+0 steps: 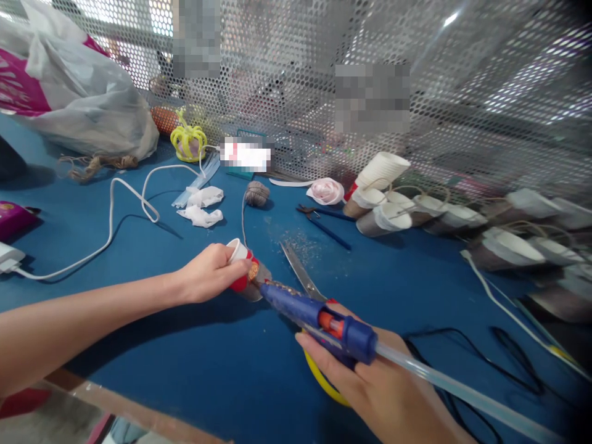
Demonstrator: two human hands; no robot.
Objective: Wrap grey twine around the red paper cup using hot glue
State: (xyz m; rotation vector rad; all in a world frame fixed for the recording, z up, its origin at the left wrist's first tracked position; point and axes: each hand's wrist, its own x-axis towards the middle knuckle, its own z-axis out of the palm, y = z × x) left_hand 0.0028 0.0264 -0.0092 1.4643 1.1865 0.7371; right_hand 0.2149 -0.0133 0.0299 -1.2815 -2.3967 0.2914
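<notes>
Right grip curls around the glue gun, its nozzle at the cup, which the left grip pinches above the table; scissors lie partly beneath, yarn and more cups farther back.

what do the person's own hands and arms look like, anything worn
The left hand is ungloved with no visible ring; the left forearm shows no sleeve, watch or bracelet. The right hand is ungloved too, but partly hidden, so a ring there can't be ruled out. No markings stand out on either.
</notes>
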